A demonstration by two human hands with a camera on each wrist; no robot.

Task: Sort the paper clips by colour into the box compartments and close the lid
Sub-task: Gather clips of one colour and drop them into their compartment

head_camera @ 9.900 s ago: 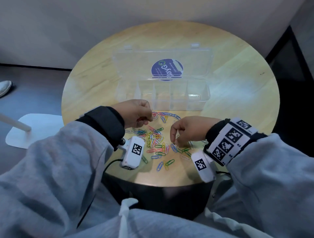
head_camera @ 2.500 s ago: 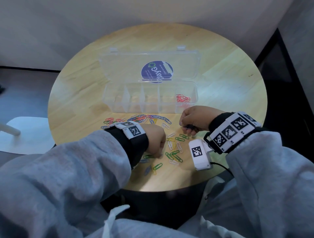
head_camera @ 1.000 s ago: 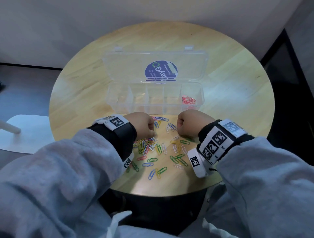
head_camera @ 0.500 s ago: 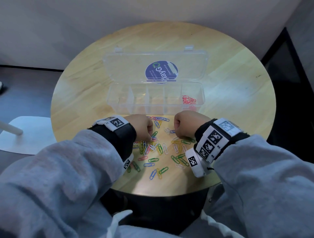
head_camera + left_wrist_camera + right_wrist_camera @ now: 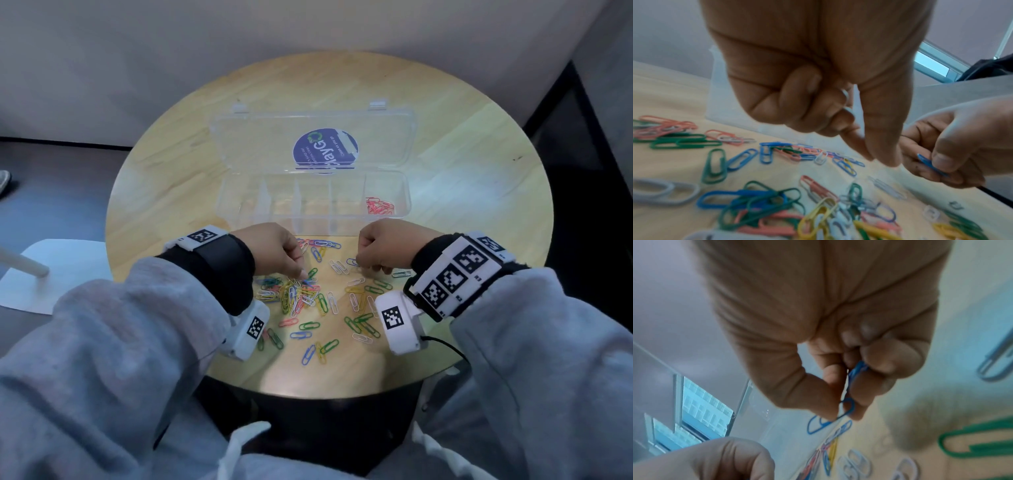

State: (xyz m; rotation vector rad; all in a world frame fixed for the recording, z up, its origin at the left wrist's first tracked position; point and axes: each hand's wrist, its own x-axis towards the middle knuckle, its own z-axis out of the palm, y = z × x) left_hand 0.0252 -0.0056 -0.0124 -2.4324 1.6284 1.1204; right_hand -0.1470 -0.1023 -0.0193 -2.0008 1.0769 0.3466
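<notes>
1. A white sheet (image 5: 51,274) lies on the floor at the far left, off the round wooden tabletop (image 5: 479,192).
2. The left hand (image 5: 270,250) hovers over the left part of the scattered paper clips (image 5: 308,301), fingers curled. In the left wrist view a pale clip (image 5: 845,100) is tucked inside the curled fingers (image 5: 803,91), while thumb and forefinger point down toward the pile.
3. The loose clips, green, blue, pink, yellow and white, are spread on the near half of the tabletop between and below both hands, thickest just beside the left hand.
4. The clear box (image 5: 239,205) stands just beyond the hands, its lid (image 5: 257,144) open and leaning back, with a blue round sticker (image 5: 325,150) on it.
5. The red clips (image 5: 379,206) lie in the rightmost compartment of the box; the other compartments look bare from the head view.
6. The right hand (image 5: 383,246) is curled near the box's front wall, thumb and fingers pinching blue clips (image 5: 851,395), seen in both wrist views.
7. Both wrists carry bands with black-and-white markers (image 5: 455,270).
</notes>
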